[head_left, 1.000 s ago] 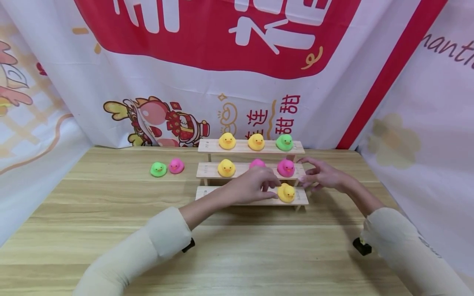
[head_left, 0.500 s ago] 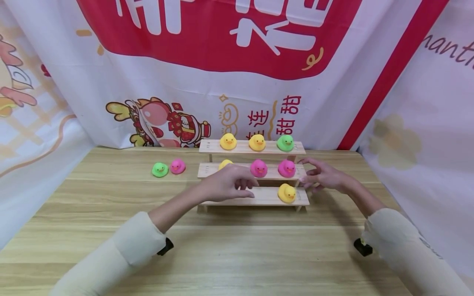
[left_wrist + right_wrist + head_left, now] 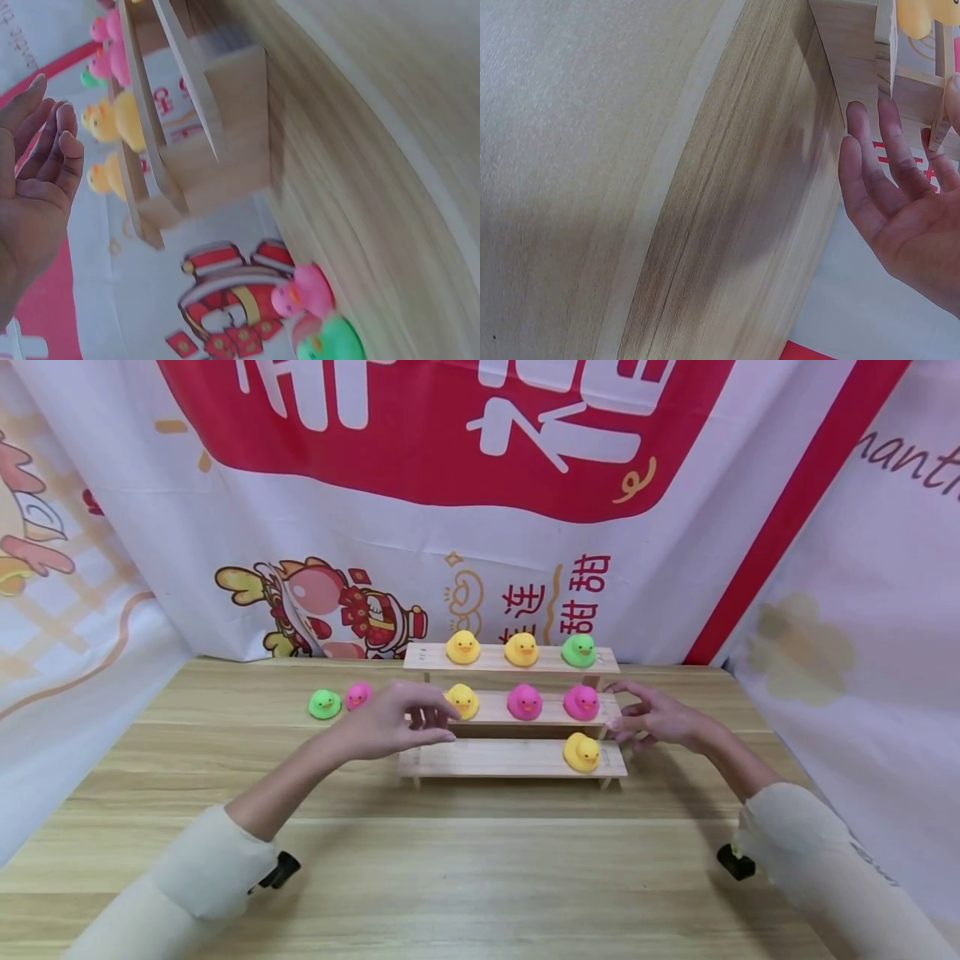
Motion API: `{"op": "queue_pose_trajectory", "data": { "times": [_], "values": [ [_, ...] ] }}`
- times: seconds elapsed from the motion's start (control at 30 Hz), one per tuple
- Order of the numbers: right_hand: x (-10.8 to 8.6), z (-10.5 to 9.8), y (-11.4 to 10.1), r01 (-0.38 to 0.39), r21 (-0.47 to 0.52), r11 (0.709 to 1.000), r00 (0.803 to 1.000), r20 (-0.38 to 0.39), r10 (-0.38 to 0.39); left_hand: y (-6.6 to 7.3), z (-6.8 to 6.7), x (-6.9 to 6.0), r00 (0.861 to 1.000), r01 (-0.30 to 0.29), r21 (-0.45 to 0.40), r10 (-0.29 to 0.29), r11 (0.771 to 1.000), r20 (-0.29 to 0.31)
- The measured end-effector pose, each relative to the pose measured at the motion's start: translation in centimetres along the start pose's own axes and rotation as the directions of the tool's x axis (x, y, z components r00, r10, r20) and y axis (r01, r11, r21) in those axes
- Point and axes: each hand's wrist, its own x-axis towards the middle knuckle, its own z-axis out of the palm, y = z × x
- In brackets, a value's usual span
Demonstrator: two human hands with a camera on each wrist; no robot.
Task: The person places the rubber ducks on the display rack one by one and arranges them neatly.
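Observation:
A three-tier wooden stand (image 3: 480,760) bears rubber ducks. Two yellow ducks (image 3: 462,647) and a green duck (image 3: 578,650) sit on the top tier. On the middle tier are a yellow duck (image 3: 464,702) and two pink ducks (image 3: 524,702). The bottom tier has one yellow duck (image 3: 582,752) at its right end. My left hand (image 3: 390,724), loosely bent and holding nothing, hovers off the stand's left end. Fingers of my right hand (image 3: 660,717) reach the stand's right end; in the right wrist view its fingertips (image 3: 889,112) lie against or very close to the wood.
A green duck (image 3: 325,704) and a pink duck (image 3: 358,695) sit on the wooden table (image 3: 480,877) left of the stand; my left hand partly covers the pink one. A printed cloth (image 3: 420,527) hangs behind the table, with more cloth at both sides.
My left hand has moved left from beside the bottom-tier yellow duck, past the stand's left end, uncovering the middle-tier ducks. My right hand has stayed at the right end.

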Motion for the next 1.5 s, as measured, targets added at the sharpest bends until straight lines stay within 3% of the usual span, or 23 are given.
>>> {"op": "queue_pose_trajectory", "data": {
  "times": [0.33, 0.73, 0.93, 1.1, 1.33, 1.5],
  "values": [
    [0.1, -0.1, 0.0, -0.013, 0.009, 1.0, 1.0, 0.0, 0.013, -2.6, -2.5, -2.0, 0.989, 0.104, 0.053, -0.098, 0.993, -0.111],
    [0.0, -0.1, -0.1, 0.005, 0.004, 1.0, 1.0, 0.0, -0.005, -7.0, -4.5, -3.7, 0.96, 0.216, 0.093, -0.193, 0.972, -0.204],
    [0.0, -0.1, 0.0, 0.005, 0.003, 1.0, 1.0, -0.001, -0.005, -9.3, -5.6, -4.3, 0.941, 0.289, 0.192, -0.241, 0.938, -0.239],
    [0.0, -0.1, 0.1, 0.022, 0.005, 1.0, 1.0, -0.003, -0.022, -10.5, -6.5, -4.9, 0.914, 0.363, 0.23, -0.298, 0.903, -0.275],
    [0.0, -0.1, 0.2, 0.033, 0.0, 0.999, 0.999, 0.004, -0.033, -12.2, -7.3, -6.1, 0.868, 0.493, 0.24, -0.452, 0.837, -0.206],
    [0.0, -0.1, 0.2, 0.024, 0.006, 1.0, 1.0, 0.004, -0.024, -13.3, -7.3, -6.8, 0.867, 0.498, 0.243, -0.474, 0.833, -0.153]
  ]
}}
